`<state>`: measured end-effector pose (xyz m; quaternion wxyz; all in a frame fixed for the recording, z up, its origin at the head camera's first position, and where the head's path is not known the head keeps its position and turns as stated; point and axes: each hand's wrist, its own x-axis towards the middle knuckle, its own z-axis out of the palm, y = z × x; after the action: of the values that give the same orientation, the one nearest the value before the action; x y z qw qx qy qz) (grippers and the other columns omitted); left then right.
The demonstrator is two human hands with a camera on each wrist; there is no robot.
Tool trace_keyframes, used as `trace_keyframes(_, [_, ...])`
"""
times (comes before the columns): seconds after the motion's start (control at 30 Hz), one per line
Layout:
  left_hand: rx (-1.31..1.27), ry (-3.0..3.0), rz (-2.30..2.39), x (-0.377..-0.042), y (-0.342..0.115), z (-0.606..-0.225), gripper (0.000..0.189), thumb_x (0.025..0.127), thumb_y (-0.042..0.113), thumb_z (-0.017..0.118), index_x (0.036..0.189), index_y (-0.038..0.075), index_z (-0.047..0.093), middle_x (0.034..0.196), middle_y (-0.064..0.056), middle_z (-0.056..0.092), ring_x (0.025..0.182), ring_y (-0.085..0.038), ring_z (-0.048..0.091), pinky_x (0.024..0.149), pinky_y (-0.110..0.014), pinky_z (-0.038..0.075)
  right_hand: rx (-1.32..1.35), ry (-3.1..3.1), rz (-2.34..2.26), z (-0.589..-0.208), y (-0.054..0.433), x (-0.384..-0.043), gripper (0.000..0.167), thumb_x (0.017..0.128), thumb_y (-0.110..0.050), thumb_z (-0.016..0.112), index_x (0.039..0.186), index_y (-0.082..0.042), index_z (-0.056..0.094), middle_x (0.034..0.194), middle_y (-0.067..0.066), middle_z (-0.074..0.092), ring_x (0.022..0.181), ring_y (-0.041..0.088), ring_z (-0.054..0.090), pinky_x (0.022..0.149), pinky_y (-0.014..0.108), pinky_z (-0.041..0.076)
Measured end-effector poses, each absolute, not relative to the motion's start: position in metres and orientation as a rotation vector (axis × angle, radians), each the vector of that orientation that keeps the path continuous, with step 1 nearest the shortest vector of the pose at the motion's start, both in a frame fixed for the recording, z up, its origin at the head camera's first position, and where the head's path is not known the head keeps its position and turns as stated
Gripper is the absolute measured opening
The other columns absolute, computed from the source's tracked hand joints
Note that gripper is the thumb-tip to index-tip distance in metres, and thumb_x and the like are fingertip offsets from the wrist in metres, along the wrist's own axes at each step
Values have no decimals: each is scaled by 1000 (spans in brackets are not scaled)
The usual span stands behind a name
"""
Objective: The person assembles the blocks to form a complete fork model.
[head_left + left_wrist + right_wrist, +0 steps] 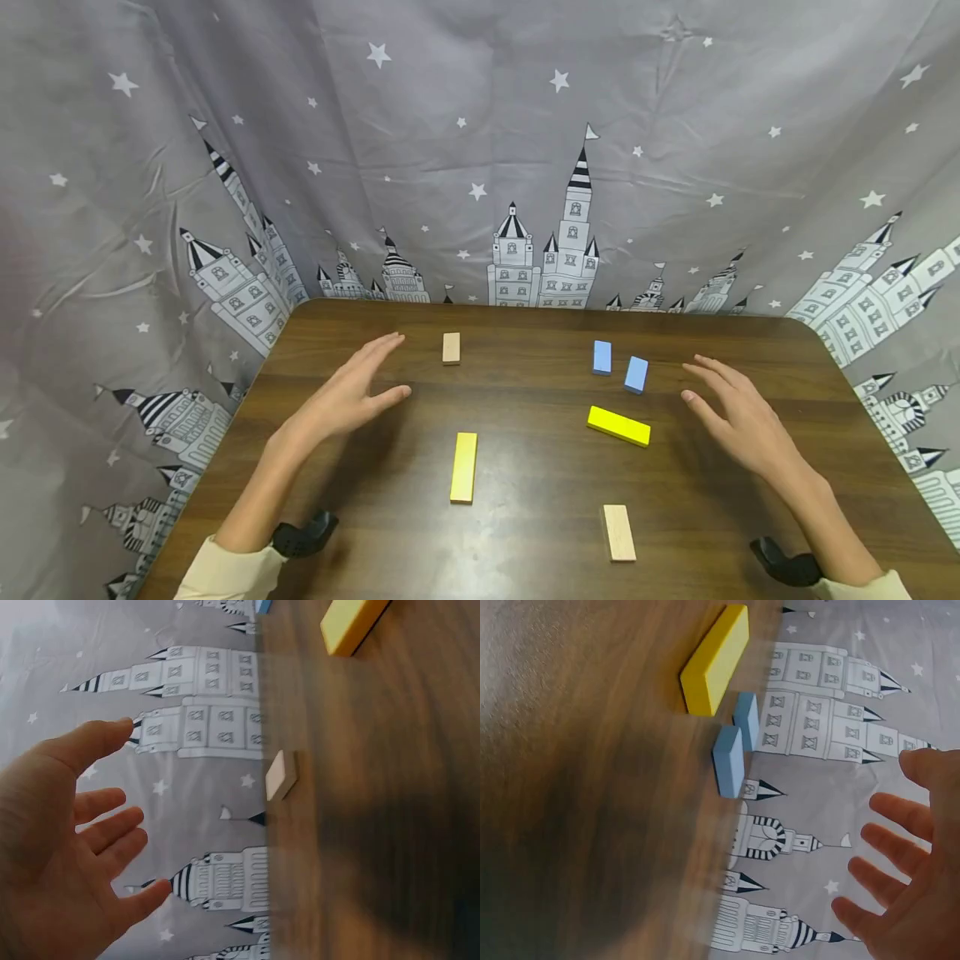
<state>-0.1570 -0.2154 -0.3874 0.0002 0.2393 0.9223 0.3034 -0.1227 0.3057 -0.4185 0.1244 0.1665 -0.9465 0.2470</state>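
Observation:
My left hand [341,396] hovers over the left side of the table, fingers extended and thumb apart, holding nothing. Nearest to it is a small plain wooden block [451,348] near the back edge. A long yellow block [463,468] lies left of the middle. On the right, my right hand [746,421] hangs above the table with its fingers spread, also holding nothing. To its left lie two small blue blocks [602,357] and a long bright yellow block [618,426]. Another plain wooden block [619,533] lies nearer the front. In the right wrist view the blue blocks [728,761] stand close together.
The dark brown wooden table [532,467] has rounded back corners. Behind it hangs a grey curtain [435,158] printed with castles and stars. Black straps [306,535] sit on both wrists, below light sleeves.

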Motion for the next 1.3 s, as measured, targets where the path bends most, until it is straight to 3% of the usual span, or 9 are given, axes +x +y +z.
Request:
trace_keyframes(0.23, [790,2872,1004,-154,-205,-405,69,90,18,75,146,-5,42,148,-26,43,137,-43,39,111,-57,30,484,-2745,852,-429,301,-123,43,98,-20,65,136,-2,57,141,24,51,128,49,43,97,69,34])
trace_keyframes(0.43, [789,2827,1030,-148,-193,-424,68,87,19,78,144,-2,47,142,-22,50,132,-40,46,107,-57,36,472,-2724,941,-438,294,-120,41,96,-17,68,133,-2,59,135,21,57,125,45,50,96,65,39])
trace_keyframes(0.7, [794,2665,1004,-137,-182,-449,76,84,26,81,145,-3,45,143,-18,50,130,-37,48,105,-55,40,432,-2808,1057,-456,286,-118,44,96,-20,69,135,-3,58,135,20,58,124,44,52,96,63,42])
trace_keyframes(0.93, [773,2526,978,-129,-175,-463,89,79,29,85,149,-3,39,148,-19,43,137,-38,40,108,-56,35,449,-2865,1172,-476,279,-119,47,93,-18,73,134,-1,59,132,20,59,123,43,53,98,61,43])
trace_keyframes(1.1, [732,2496,926,-123,-170,-466,97,75,35,87,150,0,36,152,-21,38,141,-44,30,109,-66,26,509,-2887,1212,-485,274,-121,48,90,-18,77,132,-2,61,129,14,61,120,35,57,99,54,46])
trace_keyframes(1.3, [744,2524,870,-118,-166,-470,97,72,34,88,149,2,39,149,-18,40,139,-43,33,106,-71,24,522,-2907,1207,-488,274,-124,51,86,-20,80,131,-4,62,127,11,61,113,30,58,95,47,49])
